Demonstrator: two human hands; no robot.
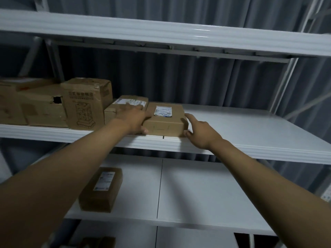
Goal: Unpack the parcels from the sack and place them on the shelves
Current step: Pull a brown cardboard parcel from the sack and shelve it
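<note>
Lying flat, label up, long axis running shelf-deep, the parcel [165, 120] sits between open-fingered left hand [133, 119] and right hand [200, 132]

leftmost box [9, 104] cut off, labels unreadable

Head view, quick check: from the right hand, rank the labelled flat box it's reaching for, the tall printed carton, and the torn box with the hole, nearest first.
From the right hand:
1. Labelled flat box, just left of its fingers, at the shelf's front edge.
2. Tall printed carton, further left, past the left hand.
3. Torn box with the hole, farthest left.
</note>
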